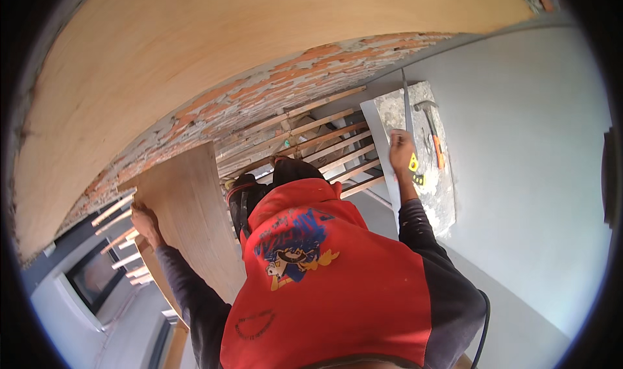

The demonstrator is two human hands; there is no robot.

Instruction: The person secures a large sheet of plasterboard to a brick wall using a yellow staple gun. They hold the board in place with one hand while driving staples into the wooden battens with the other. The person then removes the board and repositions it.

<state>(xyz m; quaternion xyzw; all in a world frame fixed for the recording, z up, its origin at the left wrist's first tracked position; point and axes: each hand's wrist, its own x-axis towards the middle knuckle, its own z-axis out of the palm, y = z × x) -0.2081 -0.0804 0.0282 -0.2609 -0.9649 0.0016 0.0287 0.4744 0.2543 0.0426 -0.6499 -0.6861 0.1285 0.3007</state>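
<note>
My left hand (pixel 146 223) is closed at the left edge of a brown wooden panel (pixel 188 203), gripping it; its fingertips are partly hidden. My right hand (pixel 401 151) is wrapped round a long, thin grey metal bar (pixel 407 103) that points away toward the wall. Just below that hand lies a yellow-and-black piece (pixel 418 179); whether it joins the bar I cannot tell. A claw hammer (pixel 435 135) with an orange-and-black handle rests on a white-spattered board (pixel 444 203), right of my right hand.
Wooden slats (pixel 324 142) run under and beyond my feet, with gaps between them. A rough brick wall (pixel 259 93) rises ahead beneath a large curved plywood sheet (pixel 214 28). Smooth grey wall (pixel 519 129) stands on the right. More slat ends (pixel 126 262) stick out at left.
</note>
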